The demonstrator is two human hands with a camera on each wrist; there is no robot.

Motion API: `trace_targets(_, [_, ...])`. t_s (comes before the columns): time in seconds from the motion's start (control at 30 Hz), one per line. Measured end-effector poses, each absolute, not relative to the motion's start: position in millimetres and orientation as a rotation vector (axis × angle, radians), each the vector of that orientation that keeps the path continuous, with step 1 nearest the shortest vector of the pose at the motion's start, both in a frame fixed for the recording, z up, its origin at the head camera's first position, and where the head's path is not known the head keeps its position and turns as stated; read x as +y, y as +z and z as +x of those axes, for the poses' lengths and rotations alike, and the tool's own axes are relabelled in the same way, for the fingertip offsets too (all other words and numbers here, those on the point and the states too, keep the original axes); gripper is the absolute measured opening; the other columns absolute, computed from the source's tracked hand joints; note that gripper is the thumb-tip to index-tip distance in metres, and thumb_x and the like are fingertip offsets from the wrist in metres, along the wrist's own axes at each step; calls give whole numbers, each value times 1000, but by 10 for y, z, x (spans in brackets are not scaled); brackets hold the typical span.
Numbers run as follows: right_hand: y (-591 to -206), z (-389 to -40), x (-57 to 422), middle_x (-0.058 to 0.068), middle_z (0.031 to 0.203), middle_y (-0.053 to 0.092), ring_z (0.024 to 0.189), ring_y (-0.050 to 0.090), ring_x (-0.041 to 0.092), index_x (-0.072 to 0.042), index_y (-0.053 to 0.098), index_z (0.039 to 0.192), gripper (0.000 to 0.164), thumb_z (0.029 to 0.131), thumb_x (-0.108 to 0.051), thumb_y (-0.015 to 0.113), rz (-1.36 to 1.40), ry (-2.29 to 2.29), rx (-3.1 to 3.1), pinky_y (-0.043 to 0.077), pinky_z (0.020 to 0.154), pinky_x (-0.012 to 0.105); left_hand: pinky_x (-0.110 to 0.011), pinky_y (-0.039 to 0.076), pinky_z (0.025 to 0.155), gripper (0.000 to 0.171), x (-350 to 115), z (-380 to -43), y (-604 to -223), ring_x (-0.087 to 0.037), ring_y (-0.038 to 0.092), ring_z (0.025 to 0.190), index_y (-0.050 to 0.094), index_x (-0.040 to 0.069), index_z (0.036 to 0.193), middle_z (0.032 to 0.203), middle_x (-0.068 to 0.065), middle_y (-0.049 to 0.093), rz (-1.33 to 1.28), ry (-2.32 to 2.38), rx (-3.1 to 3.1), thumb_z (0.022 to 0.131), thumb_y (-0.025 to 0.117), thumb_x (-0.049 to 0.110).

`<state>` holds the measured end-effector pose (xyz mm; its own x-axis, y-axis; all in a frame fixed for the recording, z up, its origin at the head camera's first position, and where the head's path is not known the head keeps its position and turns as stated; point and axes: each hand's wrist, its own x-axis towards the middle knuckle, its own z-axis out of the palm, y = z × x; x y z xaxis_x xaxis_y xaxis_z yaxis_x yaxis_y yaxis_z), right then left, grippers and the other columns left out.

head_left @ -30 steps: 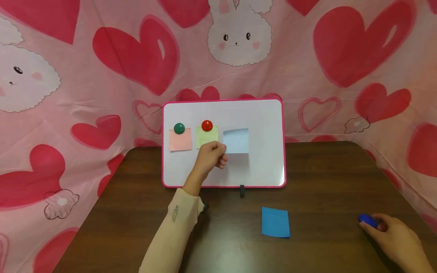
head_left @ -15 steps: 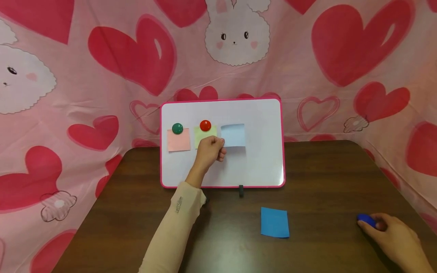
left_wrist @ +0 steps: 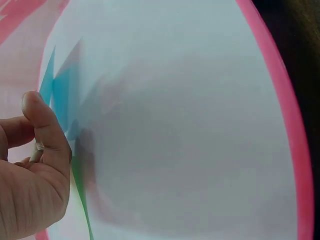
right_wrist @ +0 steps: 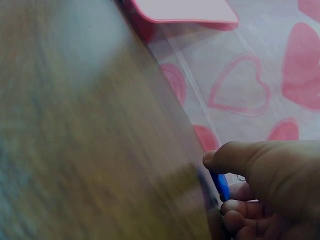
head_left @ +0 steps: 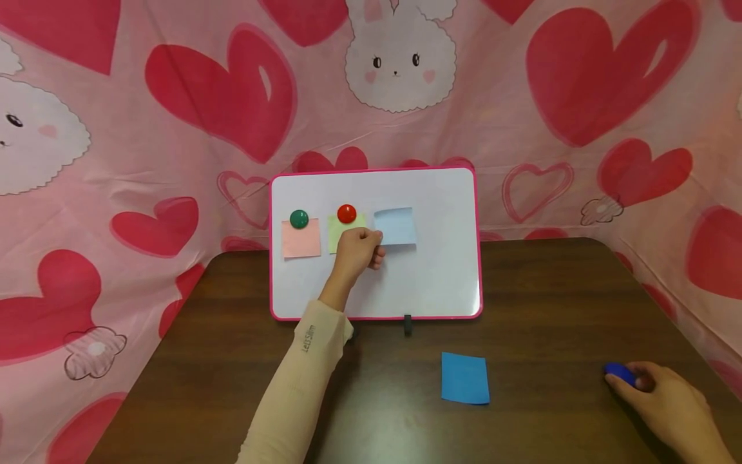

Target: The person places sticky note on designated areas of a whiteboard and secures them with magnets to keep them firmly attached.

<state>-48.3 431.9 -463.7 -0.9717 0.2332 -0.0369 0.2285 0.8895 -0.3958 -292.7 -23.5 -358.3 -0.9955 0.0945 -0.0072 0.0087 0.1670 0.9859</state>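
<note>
Pink cloth [head_left: 371,138] behind, left hand [head_left: 356,250] pinches light-blue note [head_left: 397,226] at its left edge; right hand [head_left: 666,399], well apart, grips blue magnet [head_left: 619,372].

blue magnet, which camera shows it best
The head view: there the blue magnet shows its rounded top, partly covered by the right hand. The right wrist view shows just a narrow blue strip of it in that hand's grip. The left wrist view does not show it.

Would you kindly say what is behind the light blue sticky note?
Behind the light blue sticky note, pinched by the left hand, is the whiteboard; in the head view, the patch of board it covers cannot be seen.
</note>
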Motion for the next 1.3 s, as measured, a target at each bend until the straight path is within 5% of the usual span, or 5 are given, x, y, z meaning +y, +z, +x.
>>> trace_targets(0.57, [-4529,-481,4166,12,87,61,78,59,31,11,61,112,53,96,-39,69,-361,639,-2865,43,72,59,-27,58,56,22,-218,-2965,-3637,-15,57,54,66,-1,92,72,-12,66,66,1963,2380,100,61,19])
trace_targets(0.73, [-4456,-481,4086,9,89,62,74,46,-3,4,65,112,47,91,-36,76,-323,651,-2757,38,67,35,-28,58,55,22,-213,-2979,-3656,-15,58,53,66,0,91,72,-12,66,61,1965,2390,100,60,19])
trace_targets(0.83, [-4416,-503,4001,9,89,60,71,37,-13,2,66,112,45,87,-31,81,-274,649,-2664,32,61,25,-28,58,56,22,-210,-2990,-3664,-16,58,54,66,0,91,73,-13,67,53,1956,2397,100,61,19])
trace_targets(1.13, [-4207,-791,3650,-8,85,49,74,41,-8,-4,69,110,40,74,-8,87,-51,757,-2381,32,63,17,-28,59,57,21,-200,-3000,-3653,-16,60,56,67,0,95,74,-12,68,36,1909,2420,101,62,19])
trace_targets(1.3, [-4048,-977,3494,-6,91,49,77,44,-4,-4,68,115,44,75,-2,86,-25,853,-2328,33,64,11,-28,59,58,20,-204,-2991,-3645,-17,60,57,67,0,96,76,-13,69,12,1902,2410,101,62,19])
